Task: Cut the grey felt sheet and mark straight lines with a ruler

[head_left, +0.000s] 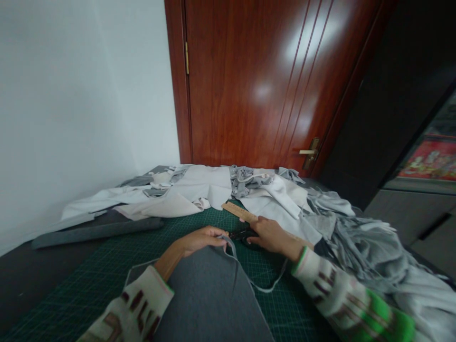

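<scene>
A piece of dark grey fabric (210,294) runs from the bottom of the view up to my left hand (203,239). The fingers of that hand pinch its upper edge. From there a narrow grey strip (265,289) loops down to the right. My right hand (272,234) is closed round the black handles of the scissors (245,233), whose blades point left toward the pinched edge and are partly hidden. Just beyond the scissors, a wooden ruler (237,211) lies slantwise, partly covered by my right hand.
Under the work lies a green gridded cutting mat (83,280). White fabric pieces (199,183) spread along the back, and a heap of grey fabric (366,247) sits at right. A rolled dark grey piece (99,232) rests at left. Behind stands a brown door (242,85).
</scene>
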The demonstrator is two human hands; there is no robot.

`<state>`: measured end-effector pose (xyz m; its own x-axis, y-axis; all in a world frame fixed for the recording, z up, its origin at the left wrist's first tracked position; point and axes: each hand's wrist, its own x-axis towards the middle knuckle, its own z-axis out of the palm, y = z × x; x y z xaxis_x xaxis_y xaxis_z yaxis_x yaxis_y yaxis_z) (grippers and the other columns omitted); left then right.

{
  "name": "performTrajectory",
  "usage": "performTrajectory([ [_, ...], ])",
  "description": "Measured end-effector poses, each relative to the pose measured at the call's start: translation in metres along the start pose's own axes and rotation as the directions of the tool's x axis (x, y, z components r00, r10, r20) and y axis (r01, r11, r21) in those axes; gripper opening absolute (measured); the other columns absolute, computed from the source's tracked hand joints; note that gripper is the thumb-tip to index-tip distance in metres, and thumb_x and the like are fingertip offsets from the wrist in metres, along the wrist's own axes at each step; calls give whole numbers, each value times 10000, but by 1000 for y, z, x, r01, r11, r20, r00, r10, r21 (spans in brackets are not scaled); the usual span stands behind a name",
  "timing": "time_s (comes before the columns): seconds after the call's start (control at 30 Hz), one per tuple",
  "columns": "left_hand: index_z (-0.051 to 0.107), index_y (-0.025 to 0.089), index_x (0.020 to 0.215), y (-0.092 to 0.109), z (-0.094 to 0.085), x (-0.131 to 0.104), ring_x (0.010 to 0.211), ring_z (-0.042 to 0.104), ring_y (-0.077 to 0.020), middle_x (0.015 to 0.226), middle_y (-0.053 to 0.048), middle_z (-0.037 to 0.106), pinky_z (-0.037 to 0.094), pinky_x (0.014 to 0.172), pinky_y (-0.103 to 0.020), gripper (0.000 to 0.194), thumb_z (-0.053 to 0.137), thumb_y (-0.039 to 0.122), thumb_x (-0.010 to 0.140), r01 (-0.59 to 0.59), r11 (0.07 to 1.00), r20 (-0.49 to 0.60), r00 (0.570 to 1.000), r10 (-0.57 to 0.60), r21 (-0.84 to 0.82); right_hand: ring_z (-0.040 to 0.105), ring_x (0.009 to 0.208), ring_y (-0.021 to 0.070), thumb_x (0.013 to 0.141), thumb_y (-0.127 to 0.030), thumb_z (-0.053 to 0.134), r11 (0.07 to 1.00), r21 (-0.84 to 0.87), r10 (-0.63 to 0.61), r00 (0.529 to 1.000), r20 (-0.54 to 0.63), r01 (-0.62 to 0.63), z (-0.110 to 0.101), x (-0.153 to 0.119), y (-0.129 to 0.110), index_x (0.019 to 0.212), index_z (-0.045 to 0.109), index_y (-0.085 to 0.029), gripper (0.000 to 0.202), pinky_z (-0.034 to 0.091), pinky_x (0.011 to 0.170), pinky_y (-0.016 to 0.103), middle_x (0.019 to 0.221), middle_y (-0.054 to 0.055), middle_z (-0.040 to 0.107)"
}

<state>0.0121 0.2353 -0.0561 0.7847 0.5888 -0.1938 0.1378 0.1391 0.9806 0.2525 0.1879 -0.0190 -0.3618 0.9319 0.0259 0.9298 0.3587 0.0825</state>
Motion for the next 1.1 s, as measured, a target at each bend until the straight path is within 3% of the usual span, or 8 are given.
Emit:
performTrajectory([
  [0.37, 740, 176, 877, 5, 3, -2, 855, 587, -189, 893, -33, 692, 414, 809, -265, 485, 624, 640, 799, -105, 985, -5, 994, 107, 136, 644, 1083, 307, 885, -330, 612, 1000, -26, 10, 1000, -26, -11, 3, 12, -14, 1214, 621, -88, 409, 524, 871, 368, 1119, 199, 695],
  [0.7, 731, 176, 910, 6, 6, 0, 862, 616, -198, 923, -38, 708, 425, 807, -270, 491, 586, 638, 829, -59, 985, 6, 998, 59, 163, 623, 1126, 315, 884, -291, 613, 996, 79, 45, 997, -62, -40, 14, 8, -16, 1246, 593, -68, 426, 477, 965, 390, 1167, 208, 684],
  [0.83, 738, 176, 908, 8, 8, 0, 894, 611, -209, 927, -35, 707, 418, 819, -268, 509, 621, 657, 789, -41, 982, -12, 999, 44, 185, 630, 1098, 329, 886, -225, 601, 986, 162, 57, 993, -99, -40, 6, 5, -17, 1171, 616, -28, 347, 480, 940, 424, 1134, 247, 678],
  [0.97, 738, 177, 921, 8, 9, 1, 911, 618, -225, 920, -36, 715, 429, 840, -289, 530, 657, 670, 743, -17, 984, -35, 999, 23, 175, 621, 1105, 190, 1015, -267, 370, 947, 305, -52, 982, -181, 106, -13, -4, -31, 1159, 598, -121, 306, 458, 969, 304, 1153, 129, 686],
  [1.03, 732, 176, 913, 7, 9, 2, 925, 622, -246, 909, -40, 720, 438, 859, -318, 535, 685, 668, 709, 2, 988, -40, 999, 4, 156, 604, 1125, 119, 1030, -284, 348, 903, 375, -148, 970, -191, 211, -18, -8, -41, 1214, 557, -140, 314, 432, 981, 208, 1206, 74, 674],
  [1.1, 727, 175, 892, 5, 9, 3, 949, 620, -268, 898, -46, 725, 444, 873, -337, 546, 727, 666, 654, 25, 989, -50, 999, -18, 148, 564, 1198, 118, 1023, -266, 371, 869, 426, -186, 964, -189, 251, -16, -8, -50, 1289, 494, -104, 335, 408, 1006, 194, 1301, 103, 624],
])
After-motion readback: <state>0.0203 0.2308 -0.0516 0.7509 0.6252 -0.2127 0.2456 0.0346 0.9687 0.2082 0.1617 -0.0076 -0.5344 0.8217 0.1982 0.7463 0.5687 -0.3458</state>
